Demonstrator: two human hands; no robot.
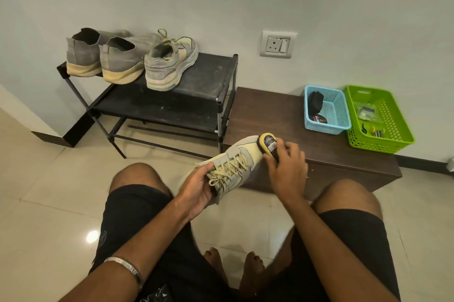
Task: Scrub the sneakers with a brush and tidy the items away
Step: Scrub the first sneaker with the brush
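Head view, held sneaker: a grey and pale-yellow sneaker (235, 164) is being held up in the air between the person's knees, toe pointing away toward the low brown cabinet (319, 152), laces facing up.
Head view, left hand: the left hand (196, 188) is gripping the sneaker at its heel and collar end, thumb lying over the top near the laces, fingers curling underneath.
Head view, right hand: the right hand (286, 166) is curling its fingers round a brush (269, 143) with a yellow-edged back and a dark label, pressing it against the toe of the held sneaker.
Head view, other shoes: the matching sneaker (172, 63) is sitting on the top shelf of the black shoe rack (208, 73), heel toward the camera; just beside it on the left a pair of grey knit shoes (108, 58) is standing side by side, toes to the wall.
Head view, baskets: a blue basket (329, 127) is resting on the far part of the cabinet, holding a dark item and a round tin; a green basket (393, 129) is sitting just beside it on the right, holding small bits too small to tell.
Head view, surroundings: a wall socket (277, 44) is showing above the cabinet; the person is sitting in black shorts, bare feet on the glossy tiled floor (49, 179), a metal bangle (125, 266) on the left wrist.
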